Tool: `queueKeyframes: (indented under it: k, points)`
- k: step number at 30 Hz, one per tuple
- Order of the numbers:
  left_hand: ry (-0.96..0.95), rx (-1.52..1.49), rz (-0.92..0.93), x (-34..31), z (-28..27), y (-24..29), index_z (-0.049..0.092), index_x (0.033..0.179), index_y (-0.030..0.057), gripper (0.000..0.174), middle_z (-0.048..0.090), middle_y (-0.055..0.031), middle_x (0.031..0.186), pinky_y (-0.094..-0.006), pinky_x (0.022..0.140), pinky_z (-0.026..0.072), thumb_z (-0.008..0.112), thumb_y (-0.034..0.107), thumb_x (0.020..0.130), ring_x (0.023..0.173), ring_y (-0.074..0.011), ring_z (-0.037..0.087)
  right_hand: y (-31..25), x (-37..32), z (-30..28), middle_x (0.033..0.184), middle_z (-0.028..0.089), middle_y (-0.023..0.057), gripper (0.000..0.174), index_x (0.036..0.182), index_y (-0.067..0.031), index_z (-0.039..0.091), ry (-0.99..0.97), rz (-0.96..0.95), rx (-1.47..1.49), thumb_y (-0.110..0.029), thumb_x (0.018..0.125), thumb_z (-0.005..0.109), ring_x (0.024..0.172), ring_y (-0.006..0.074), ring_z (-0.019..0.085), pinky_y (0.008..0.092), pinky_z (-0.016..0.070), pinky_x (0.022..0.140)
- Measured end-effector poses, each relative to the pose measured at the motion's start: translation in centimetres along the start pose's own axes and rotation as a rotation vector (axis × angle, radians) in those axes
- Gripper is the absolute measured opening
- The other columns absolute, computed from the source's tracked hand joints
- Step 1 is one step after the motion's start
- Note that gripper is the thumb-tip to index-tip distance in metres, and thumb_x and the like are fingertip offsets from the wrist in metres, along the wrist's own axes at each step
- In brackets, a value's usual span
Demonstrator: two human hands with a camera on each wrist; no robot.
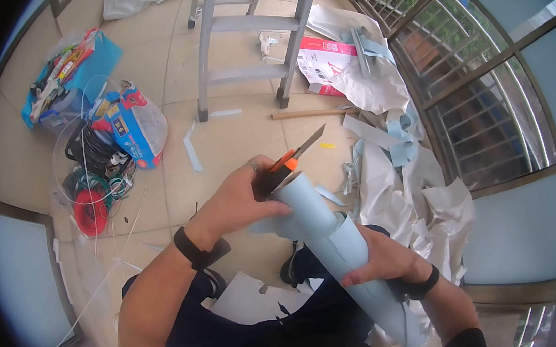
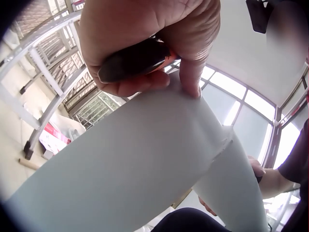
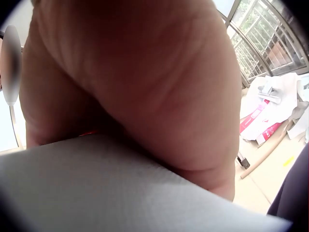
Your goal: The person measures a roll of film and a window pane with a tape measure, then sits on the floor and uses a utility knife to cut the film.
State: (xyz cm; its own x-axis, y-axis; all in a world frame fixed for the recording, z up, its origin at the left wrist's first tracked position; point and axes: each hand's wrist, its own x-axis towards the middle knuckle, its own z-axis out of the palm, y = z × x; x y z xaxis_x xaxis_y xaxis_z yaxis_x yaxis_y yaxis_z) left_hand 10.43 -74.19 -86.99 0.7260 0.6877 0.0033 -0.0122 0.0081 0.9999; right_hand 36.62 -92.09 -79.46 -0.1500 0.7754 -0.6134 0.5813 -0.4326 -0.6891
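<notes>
My left hand [image 1: 240, 195] holds an orange and black utility knife [image 1: 279, 174] with its blade out, pointing up and away. The thumb of that hand also presses the top end of a light-blue roll of sheet material [image 1: 312, 208]. In the left wrist view the fingers curl round the dark knife handle [image 2: 135, 60], and a loose flap of the sheet [image 2: 125, 145] spreads below them. My right hand [image 1: 388, 258] grips the roll around its middle, which lies slanted over the lap. The right wrist view shows the palm close on the roll's pale surface [image 3: 96, 188].
A stepladder [image 1: 250, 26] stands ahead. Crumpled white paper [image 1: 399, 194] and blue offcuts lie along the right, near a pink and white box [image 1: 321, 62]. At left sit a bag of tools [image 1: 62, 80], cables and a red coil [image 1: 90, 212]. A wooden stick [image 1: 309, 113] lies on the floor.
</notes>
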Motion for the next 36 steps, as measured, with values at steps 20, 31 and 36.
queueKeyframes:
  k: [20, 31, 36]
  points:
    - [-0.183, -0.158, -0.083, 0.3, -0.6, 0.4, 0.063, 0.129, 0.0034, 0.068, 0.070, -0.0035, 0.115, -0.0315, 0.101, 0.0501, 0.094, 0.009, 0.069, 0.107, -0.0152, 0.065, 1.0, -1.6, -0.3, 0.142, 0.059, 0.0207, 0.108, 0.152, 0.0033, 0.040, -0.078, -0.070, 0.126, -0.052, 0.074, 0.090, 0.133, 0.0313, 0.058, 0.0396, 0.0443, 0.112]
    - [-0.209, -0.191, -0.080, 0.4, -0.3, 0.2, 0.064, 0.128, 0.0018, 0.065, 0.070, -0.0033, 0.114, -0.0302, 0.099, 0.0510, 0.094, 0.008, 0.070, 0.105, -0.0137, 0.065, 9.7, 1.8, 0.6, 0.147, 0.058, 0.0126, 0.085, 0.153, 0.0020, 0.044, -0.610, 0.047, 0.885, -0.049, 0.093, 0.076, 0.135, 0.0223, 0.055, 0.0392, 0.0449, 0.113]
    - [-0.216, -0.163, -0.064, 0.6, 0.1, -0.3, 0.063, 0.131, 0.0009, 0.070, 0.070, -0.0035, 0.116, -0.0304, 0.101, 0.0499, 0.094, 0.008, 0.069, 0.108, -0.0141, 0.064, 3.7, 0.0, 1.9, 0.138, 0.063, 0.0106, 0.093, 0.150, -0.0012, 0.049, -0.437, 0.105, 0.572, -0.036, 0.075, 0.093, 0.126, 0.0220, 0.060, 0.0374, 0.0467, 0.110]
